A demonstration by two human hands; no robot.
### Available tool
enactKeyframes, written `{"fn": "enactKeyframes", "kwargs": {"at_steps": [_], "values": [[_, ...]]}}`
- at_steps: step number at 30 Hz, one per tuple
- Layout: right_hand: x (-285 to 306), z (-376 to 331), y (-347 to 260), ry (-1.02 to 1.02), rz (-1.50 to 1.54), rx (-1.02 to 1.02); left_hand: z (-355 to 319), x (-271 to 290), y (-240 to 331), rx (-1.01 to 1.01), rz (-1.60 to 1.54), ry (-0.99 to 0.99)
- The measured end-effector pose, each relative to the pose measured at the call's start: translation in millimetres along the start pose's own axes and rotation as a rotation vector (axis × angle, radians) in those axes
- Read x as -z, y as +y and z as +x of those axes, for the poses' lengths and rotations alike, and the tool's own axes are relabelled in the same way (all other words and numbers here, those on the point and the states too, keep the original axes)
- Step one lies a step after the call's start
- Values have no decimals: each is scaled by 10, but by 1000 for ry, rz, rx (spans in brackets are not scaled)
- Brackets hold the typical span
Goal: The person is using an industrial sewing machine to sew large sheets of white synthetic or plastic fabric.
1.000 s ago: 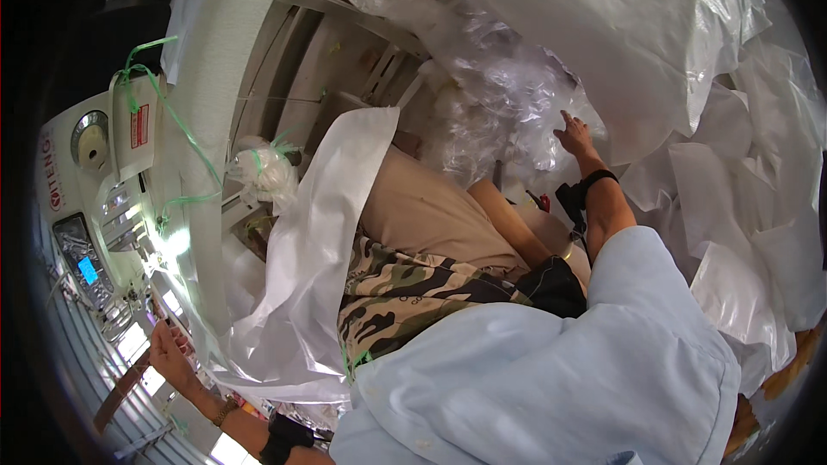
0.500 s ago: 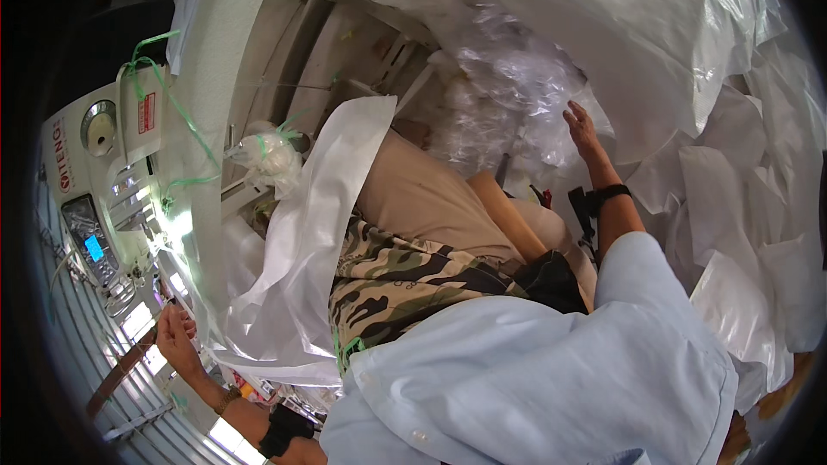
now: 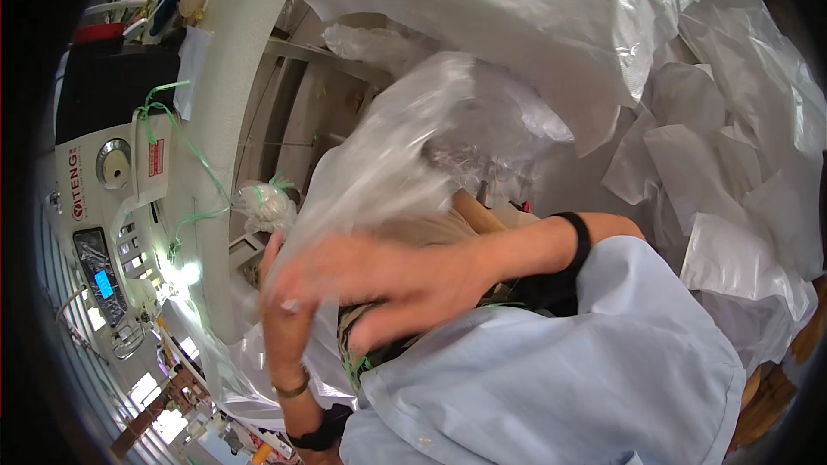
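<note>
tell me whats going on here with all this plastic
A person in a light blue shirt is handling a clear, crinkly plastic bag. The right hand, blurred with motion, reaches across at the bag's lower edge, and the left hand is raised beside it, touching the plastic. More clear plastic bags lie heaped on the right. A white machine with a small blue screen stands on the left.

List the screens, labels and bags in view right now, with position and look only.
Small glowing blue screen: left edge, on the dark control panel.
Red rectangular label: upper left, on the white machine housing beside a round grey dial.
Clear plastic bag: centre, blurred, above both hands.
Pile of flat clear bags: right side.
</note>
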State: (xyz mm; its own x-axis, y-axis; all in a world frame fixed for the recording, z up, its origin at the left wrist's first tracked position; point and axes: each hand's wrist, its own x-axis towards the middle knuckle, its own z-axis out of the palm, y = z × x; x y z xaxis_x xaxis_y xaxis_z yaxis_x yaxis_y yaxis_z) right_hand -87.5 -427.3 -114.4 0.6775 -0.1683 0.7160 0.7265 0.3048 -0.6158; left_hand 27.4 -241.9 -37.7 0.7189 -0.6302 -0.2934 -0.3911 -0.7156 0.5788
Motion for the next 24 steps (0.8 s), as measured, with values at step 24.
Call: {"fn": "enactKeyframes", "kwargs": {"at_steps": [24], "values": [[-118,-18,657,-279,-1144,-337,-2855,2512,-2153,444,583,877]]}}
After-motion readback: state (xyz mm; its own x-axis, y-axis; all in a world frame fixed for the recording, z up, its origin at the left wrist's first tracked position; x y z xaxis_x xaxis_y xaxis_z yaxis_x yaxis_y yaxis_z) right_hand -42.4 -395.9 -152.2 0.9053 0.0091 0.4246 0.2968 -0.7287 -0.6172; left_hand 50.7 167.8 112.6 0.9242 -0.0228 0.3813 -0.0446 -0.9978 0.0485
